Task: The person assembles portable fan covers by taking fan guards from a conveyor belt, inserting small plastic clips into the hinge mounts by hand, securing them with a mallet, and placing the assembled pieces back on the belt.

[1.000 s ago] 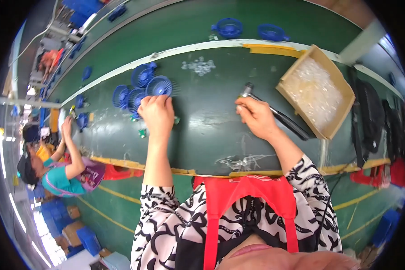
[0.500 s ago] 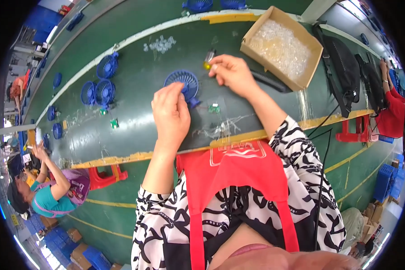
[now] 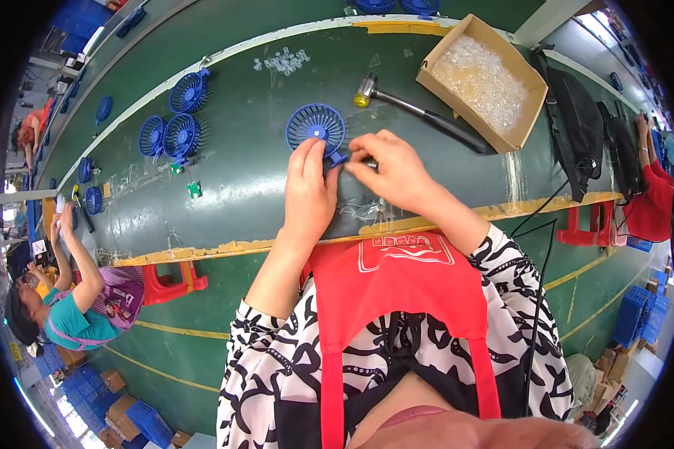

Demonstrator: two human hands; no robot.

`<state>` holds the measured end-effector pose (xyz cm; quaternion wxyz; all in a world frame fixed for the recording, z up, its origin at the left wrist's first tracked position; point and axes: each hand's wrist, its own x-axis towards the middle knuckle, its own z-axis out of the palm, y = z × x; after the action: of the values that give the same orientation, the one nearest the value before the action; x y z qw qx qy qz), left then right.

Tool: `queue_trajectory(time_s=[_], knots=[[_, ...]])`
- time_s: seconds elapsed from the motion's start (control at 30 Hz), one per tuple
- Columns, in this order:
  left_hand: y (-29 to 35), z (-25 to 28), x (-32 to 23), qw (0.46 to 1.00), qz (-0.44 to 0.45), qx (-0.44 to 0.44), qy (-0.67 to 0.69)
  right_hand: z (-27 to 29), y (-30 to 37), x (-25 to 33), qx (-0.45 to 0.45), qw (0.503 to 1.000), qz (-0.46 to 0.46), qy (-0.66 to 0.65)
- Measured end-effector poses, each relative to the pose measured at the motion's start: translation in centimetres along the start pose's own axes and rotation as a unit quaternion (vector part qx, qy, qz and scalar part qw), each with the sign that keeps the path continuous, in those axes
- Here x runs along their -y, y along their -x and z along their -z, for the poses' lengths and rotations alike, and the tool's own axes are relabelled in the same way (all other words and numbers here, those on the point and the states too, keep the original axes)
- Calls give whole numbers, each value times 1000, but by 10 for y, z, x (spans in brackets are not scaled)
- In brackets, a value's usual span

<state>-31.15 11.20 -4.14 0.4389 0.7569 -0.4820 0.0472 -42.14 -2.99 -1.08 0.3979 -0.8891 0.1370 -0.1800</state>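
Observation:
A round blue fan housing (image 3: 316,120) with a spoked grille lies in front of me. My left hand (image 3: 309,187) is closed on its near side, the fingertips at the hub and neck. Beside the neck, the fingers of my right hand (image 3: 397,172) are pinched together; a small dark bit shows at them, too hidden to name. Beyond my right hand rests a hammer (image 3: 412,107) with a yellow-faced head and black grip, touched by neither hand.
A cardboard box (image 3: 520,123) of small clear parts stands at the right, beside black bags (image 3: 577,112). More clear pieces (image 3: 282,61) lie farther off. Several blue fan housings (image 3: 181,135) and a green circuit board (image 3: 194,190) are at left. A co-worker (image 3: 82,299) sits at left.
My right hand has come away from the hammer's head, back toward me to the fan's neck. My left fingers have shifted onto the neck. The circuit board near the fan is now hidden.

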Motion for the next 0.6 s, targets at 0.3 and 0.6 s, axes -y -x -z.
queue_trajectory(time_s=[0.3, 0.6], knots=[[-6, 5, -4, 991, -91, -99, -20, -16, 5, 13, -28, 995, -54, -74], [-23, 16, -6, 996, 59, -29, 62, -9, 0, 14, -25, 985, -73, -156]])
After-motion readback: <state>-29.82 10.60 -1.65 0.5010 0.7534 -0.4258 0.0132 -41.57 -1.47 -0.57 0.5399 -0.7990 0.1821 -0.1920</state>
